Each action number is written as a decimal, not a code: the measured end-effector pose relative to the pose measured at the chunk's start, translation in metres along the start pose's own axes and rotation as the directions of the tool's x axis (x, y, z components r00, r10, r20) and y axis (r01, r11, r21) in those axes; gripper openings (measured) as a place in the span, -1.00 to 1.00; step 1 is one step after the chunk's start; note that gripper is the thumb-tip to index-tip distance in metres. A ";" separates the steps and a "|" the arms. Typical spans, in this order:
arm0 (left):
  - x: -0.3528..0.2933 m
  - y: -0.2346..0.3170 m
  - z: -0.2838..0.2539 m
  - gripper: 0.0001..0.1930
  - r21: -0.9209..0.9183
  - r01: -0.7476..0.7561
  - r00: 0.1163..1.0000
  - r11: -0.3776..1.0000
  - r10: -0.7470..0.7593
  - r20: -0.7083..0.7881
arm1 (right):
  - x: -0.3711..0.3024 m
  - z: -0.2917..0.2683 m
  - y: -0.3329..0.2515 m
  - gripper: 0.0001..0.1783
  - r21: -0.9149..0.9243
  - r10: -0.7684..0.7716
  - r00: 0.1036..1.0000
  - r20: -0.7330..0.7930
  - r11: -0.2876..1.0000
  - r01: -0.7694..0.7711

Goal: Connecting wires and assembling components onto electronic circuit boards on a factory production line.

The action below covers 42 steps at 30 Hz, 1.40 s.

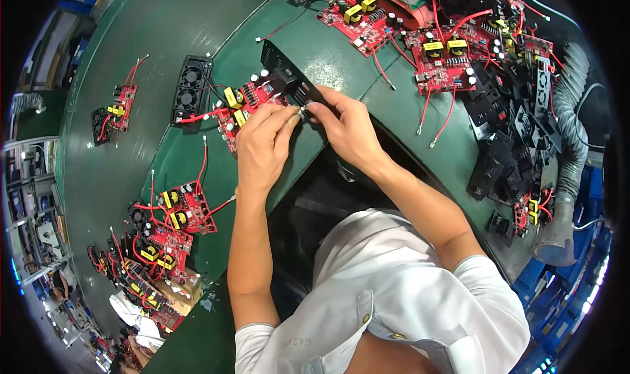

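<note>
Both hands, left hand (262,141) and right hand (341,128), pinch a small silvery part (302,113) together at the red board (252,102) and black plate (289,79) near twelve o'clock on the green worktop (164,33); steady, close fingertips probably serve best.

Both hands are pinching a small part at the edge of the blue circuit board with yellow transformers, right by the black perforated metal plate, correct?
Not quite: the head view shows the circuit board with yellow transformers is red, not blue. Left hand and right hand do meet there beside the black perforated metal plate.
</note>
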<state>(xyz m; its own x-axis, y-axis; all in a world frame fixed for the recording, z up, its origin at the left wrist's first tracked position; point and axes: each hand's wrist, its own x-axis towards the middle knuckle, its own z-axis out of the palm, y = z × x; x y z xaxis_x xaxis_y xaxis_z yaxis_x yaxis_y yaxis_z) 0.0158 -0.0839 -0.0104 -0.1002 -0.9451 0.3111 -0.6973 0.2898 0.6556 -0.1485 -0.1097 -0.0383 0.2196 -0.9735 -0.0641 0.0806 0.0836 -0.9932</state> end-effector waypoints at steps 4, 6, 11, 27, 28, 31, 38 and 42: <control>0.000 0.001 0.004 -0.80 -0.010 0.014 1.000 1.000 -0.013 0.008 | -0.002 -0.003 -0.005 -0.67 -0.067 0.030 1.000 -0.003 0.997 -0.030; -0.001 0.001 0.004 -0.81 -0.015 0.008 1.000 1.000 -0.008 -0.004 | -0.003 -0.002 -0.007 -0.68 -0.190 -0.079 0.997 -0.012 0.979 0.075; -0.005 -0.002 0.008 -0.83 -0.026 0.003 1.000 1.000 -0.004 -0.030 | -0.005 -0.001 0.000 -0.66 -0.323 -0.351 0.935 -0.050 0.892 0.317; -0.005 -0.018 0.024 -0.89 0.171 -0.190 0.981 0.967 0.192 0.009 | -0.013 0.004 -0.007 -0.66 -0.555 -0.241 0.970 0.006 0.807 0.204; -0.002 -0.027 0.039 -0.90 0.184 -0.282 0.958 0.941 0.288 -0.005 | -0.011 -0.003 0.008 -0.68 -0.470 -0.292 0.954 -0.066 0.853 0.228; 0.004 -0.017 0.054 -0.87 0.033 -0.077 0.997 0.997 0.077 -0.026 | 0.004 -0.027 0.030 -0.65 -0.261 -0.181 0.982 -0.057 0.952 0.161; -0.003 -0.006 0.023 -0.31 -0.045 -0.003 0.996 0.999 -0.002 -0.094 | 0.014 -0.027 0.006 -0.73 -0.717 -0.643 0.765 0.010 0.530 0.454; 0.002 -0.002 0.027 -0.21 0.019 -0.045 0.996 0.999 0.047 -0.074 | 0.004 -0.013 -0.004 -0.87 -0.678 -0.435 0.865 0.250 0.560 0.477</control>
<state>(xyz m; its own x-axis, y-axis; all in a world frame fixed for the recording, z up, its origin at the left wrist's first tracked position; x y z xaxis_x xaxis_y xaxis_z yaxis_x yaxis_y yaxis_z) -0.0020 -0.0902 -0.0303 -0.0801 -0.9168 0.3911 -0.7051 0.3294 0.6279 -0.1608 -0.1171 -0.0357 0.3977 -0.8255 0.4004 -0.5091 -0.5616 -0.6522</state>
